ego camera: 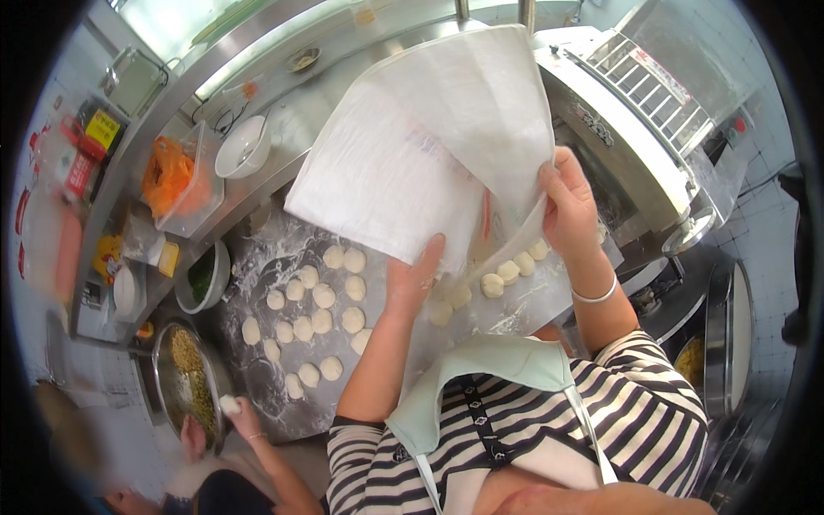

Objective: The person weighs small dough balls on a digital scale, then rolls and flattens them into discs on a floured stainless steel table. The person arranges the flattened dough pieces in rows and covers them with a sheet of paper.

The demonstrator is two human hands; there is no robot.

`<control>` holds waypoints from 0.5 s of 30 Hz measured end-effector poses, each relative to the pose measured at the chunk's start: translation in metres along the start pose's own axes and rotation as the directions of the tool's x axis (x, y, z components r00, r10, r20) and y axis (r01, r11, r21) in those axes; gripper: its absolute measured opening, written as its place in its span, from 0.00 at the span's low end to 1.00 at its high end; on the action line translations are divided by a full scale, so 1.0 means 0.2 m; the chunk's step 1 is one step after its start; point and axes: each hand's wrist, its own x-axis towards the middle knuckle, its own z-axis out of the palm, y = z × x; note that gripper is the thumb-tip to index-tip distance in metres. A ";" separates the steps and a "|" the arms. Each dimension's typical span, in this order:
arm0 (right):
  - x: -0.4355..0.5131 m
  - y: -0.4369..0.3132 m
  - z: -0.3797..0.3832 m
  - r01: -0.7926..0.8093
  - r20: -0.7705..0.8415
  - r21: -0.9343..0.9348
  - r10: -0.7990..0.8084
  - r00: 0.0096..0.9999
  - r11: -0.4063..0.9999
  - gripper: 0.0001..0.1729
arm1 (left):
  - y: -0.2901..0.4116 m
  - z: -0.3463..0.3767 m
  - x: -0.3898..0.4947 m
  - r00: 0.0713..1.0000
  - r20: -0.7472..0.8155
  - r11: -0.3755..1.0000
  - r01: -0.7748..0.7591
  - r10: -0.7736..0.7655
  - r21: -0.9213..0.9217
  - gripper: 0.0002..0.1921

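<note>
I hold up a large white woven sack (380, 161), folded over itself, with faint red and blue printing. My right hand (570, 199) pinches its right edge between thumb and fingers. Its lower edge is in my left hand (415, 277), thumb in front and the other fingers hidden behind the material. Below the sack lies a floured metal worktop (264, 380). Several round dough pieces (323, 295) are spread over its left part. A row of dough balls (508, 272) runs along the right, partly covered by the sack.
At lower left, a co-worker's hand (243, 418) holds a dough piece beside a steel bowl (161, 367) of chopped fillings. A bowl of greens (222, 277) sits near the shelf. Above are a white bowl (238, 158) and a plastic bin (215, 193). A machine (618, 129) stands at right.
</note>
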 end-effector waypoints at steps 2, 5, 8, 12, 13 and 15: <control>0.06 -0.10 -0.06 0.081 0.003 -0.266 -0.083 0.997 0.961 0.11 | 0.06 -0.01 0.00 0.992 -0.104 0.997 -0.078 0.077 -0.004 0.27; 0.30 -0.18 -0.19 0.211 -0.048 -0.621 -0.305 0.951 0.755 0.14 | 0.14 -0.18 0.08 0.988 -0.152 0.993 0.017 -0.035 -0.118 0.29; 0.60 -0.18 -0.31 0.299 0.066 -0.830 -0.449 0.891 0.471 0.18 | 0.15 -0.37 0.18 0.996 0.034 0.935 0.086 -0.079 -0.345 0.30; 0.67 0.06 -0.32 0.196 0.239 -0.971 -0.469 0.850 -0.140 0.24 | -0.10 -0.46 0.33 0.961 -0.011 0.936 0.267 -0.277 -0.230 0.32; 0.60 0.15 -0.31 0.162 0.265 -0.946 -0.383 0.885 -0.281 0.26 | -0.21 -0.46 0.35 0.961 -0.062 0.945 0.251 -0.269 -0.212 0.32; 0.41 0.33 -0.28 0.356 0.357 -0.930 0.000 0.934 -0.095 0.32 | -0.45 -0.47 0.34 0.941 -0.081 0.928 0.306 -0.329 -0.215 0.32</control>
